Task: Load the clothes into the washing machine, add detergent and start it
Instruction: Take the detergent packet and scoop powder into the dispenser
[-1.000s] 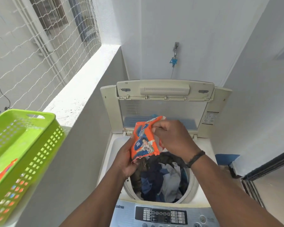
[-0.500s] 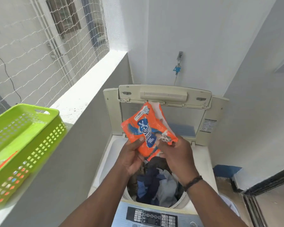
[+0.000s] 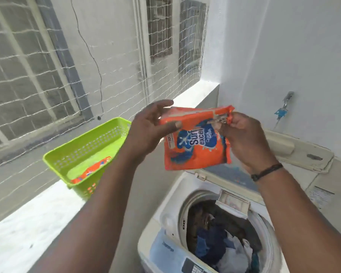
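Note:
An orange detergent packet (image 3: 197, 148) with blue print is held up in the air, to the upper left of the washing machine's drum. My left hand (image 3: 148, 131) holds its left edge, thumb across the front. My right hand (image 3: 244, 138) pinches the packet's top right corner. The top-loading washing machine (image 3: 165, 217) stands below with its lid (image 3: 295, 154) raised. Dark blue, black and white clothes (image 3: 220, 237) fill the drum.
A green plastic basket (image 3: 83, 154) sits on the white ledge (image 3: 28, 223) at left, with an orange packet (image 3: 91, 172) inside. Netting (image 3: 67, 75) covers the opening beyond the ledge. A tap (image 3: 285, 105) juts from the white wall behind the machine.
Both hands have raised the packet and carried it left, away from above the drum. The view has swung left and up, so the basket now lies nearer the middle.

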